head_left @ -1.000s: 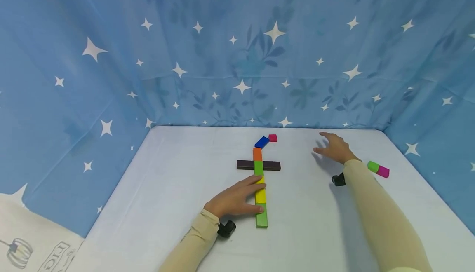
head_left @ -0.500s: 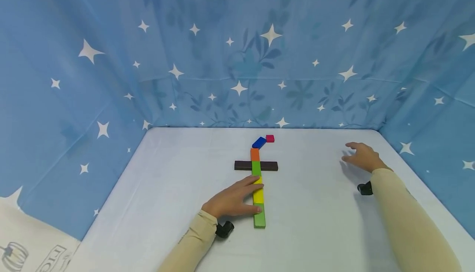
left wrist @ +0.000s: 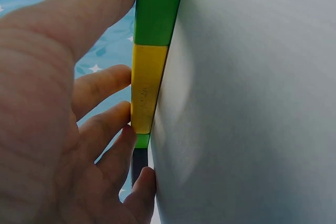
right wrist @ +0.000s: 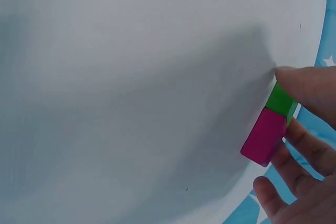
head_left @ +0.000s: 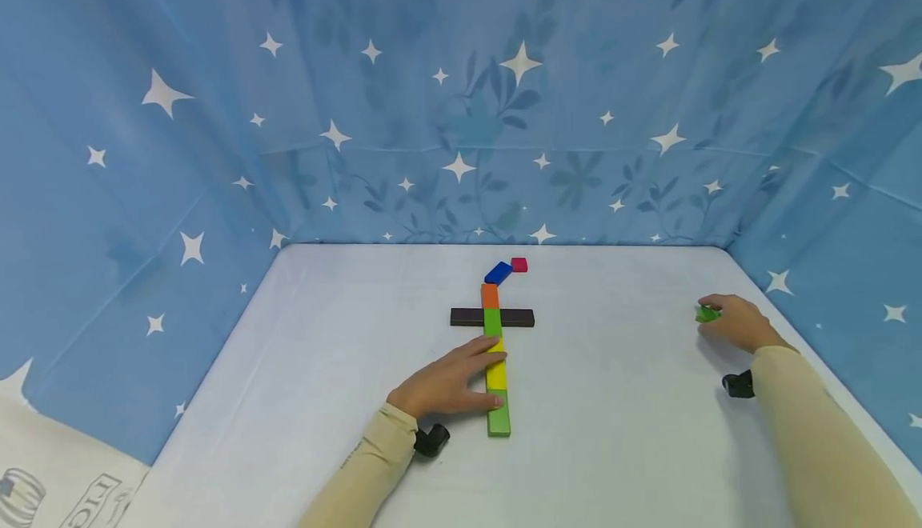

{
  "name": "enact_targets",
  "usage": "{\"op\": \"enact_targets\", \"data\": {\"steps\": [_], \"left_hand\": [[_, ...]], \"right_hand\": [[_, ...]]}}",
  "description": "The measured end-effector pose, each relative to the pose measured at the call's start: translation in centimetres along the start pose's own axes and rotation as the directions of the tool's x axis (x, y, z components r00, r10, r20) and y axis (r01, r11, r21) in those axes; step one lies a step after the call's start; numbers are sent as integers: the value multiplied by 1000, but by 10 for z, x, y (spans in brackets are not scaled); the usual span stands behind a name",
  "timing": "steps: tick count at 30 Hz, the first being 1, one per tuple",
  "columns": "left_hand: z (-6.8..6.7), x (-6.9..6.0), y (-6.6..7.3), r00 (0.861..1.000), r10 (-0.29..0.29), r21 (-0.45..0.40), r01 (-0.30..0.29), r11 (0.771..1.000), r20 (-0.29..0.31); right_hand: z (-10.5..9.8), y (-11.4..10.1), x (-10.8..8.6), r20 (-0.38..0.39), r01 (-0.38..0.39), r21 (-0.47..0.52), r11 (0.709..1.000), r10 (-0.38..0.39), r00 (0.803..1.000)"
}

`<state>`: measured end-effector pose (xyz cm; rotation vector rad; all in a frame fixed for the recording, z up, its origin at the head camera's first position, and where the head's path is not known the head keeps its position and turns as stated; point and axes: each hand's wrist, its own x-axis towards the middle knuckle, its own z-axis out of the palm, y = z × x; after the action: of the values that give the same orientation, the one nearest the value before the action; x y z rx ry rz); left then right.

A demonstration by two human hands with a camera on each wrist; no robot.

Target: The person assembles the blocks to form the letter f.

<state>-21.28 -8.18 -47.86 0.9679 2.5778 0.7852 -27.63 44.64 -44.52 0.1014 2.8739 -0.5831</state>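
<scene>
My left hand (head_left: 442, 380) rests with its fingers stretched along a straight row of blocks. Its thumb touches the lower green block (head_left: 499, 416), while other fingertips touch the yellow part (head_left: 497, 374). Above these in the row come a shorter green block (head_left: 492, 322) and an orange block (head_left: 490, 296). On the right, my right hand (head_left: 738, 323) pinches a small green block (right wrist: 280, 98) between thumb and fingers. A magenta block (right wrist: 263, 137) sits end to end with it in the right wrist view; the hand hides it from the head view.
A dark bar (head_left: 517, 318) shows on both sides of the row, crossing it. Beyond the orange block lie a slanted blue block (head_left: 498, 273) and a red block (head_left: 519, 265). Blue star-patterned cloth (head_left: 461, 112) surrounds the white table (head_left: 612, 400).
My right hand has moved right and closed its fingers on the green block. The left hand stays on the row. The head view has shifted slightly.
</scene>
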Motion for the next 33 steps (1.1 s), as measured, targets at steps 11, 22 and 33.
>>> {"op": "enact_targets", "data": {"steps": [11,22,33], "left_hand": [[-5,-4,-4,1000,7,-9,-7,1000,-12],[-6,-3,-3,1000,9,-21,-9,1000,-8],[-2,-1,0,1000,12,-23,-12,1000,3]], "right_hand": [[10,-6,6,-124,102,-1,995,-102,987],[10,-14,11,-156,110,35,993,-103,982],[18,-31,13,-174,152,100,983,-133,976]]}}
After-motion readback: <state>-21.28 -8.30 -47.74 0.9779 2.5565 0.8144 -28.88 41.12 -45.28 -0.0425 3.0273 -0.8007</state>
